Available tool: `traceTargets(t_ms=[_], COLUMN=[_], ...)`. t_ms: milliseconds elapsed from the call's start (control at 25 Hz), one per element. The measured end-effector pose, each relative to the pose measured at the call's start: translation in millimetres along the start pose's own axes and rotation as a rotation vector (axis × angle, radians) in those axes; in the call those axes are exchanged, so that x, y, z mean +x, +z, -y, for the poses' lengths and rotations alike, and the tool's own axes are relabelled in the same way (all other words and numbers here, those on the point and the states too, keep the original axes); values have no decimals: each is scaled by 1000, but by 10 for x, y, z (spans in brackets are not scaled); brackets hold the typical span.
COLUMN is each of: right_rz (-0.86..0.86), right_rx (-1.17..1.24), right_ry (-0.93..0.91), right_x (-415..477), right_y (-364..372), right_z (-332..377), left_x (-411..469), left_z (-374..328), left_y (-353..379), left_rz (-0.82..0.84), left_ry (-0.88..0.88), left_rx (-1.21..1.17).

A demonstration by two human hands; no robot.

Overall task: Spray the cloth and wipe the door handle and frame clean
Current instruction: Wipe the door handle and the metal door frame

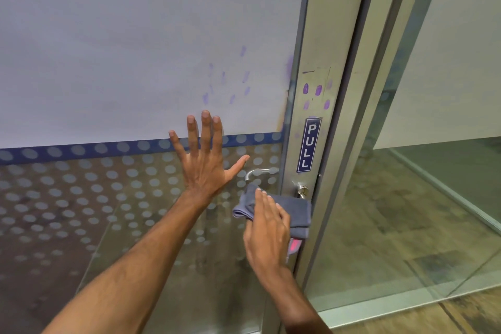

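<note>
Right hand (267, 228) presses the folded grey microfibre cloth (294, 211) flat against the lower part of the brushed-metal door frame stile (315, 35), fingers extended over it, not clenched. Silver lever door handle (301, 190) sits just above the cloth's top edge, up and slightly right of the right hand; its axis looks horizontal, mostly hidden. Left hand (207, 160) is splayed wide and empty on the frosted dotted glass door panel (108, 184), bracing. Right hand is nearer, so probably next stroke goes upward. Purple smudges (315, 95) higher on the stile remain.
</note>
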State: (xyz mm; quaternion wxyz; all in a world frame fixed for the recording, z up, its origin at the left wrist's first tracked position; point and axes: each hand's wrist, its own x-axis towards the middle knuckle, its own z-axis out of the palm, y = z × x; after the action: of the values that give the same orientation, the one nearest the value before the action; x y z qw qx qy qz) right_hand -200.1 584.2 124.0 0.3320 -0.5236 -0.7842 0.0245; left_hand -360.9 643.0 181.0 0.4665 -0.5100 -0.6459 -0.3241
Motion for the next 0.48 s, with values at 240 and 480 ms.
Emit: traceTargets(t_ms=[240, 480], right_rz=[68, 83], right_rx=[-110, 106], right_ry=[-255, -205], right_x=[-154, -24], right_y=[-68, -293], right_z=[-317, -1107], left_x=[-2, 2], left_z=[23, 18], left_y=[19, 18], left_rz=[-2, 8], left_ry=[5, 2], left_rx=[-5, 11])
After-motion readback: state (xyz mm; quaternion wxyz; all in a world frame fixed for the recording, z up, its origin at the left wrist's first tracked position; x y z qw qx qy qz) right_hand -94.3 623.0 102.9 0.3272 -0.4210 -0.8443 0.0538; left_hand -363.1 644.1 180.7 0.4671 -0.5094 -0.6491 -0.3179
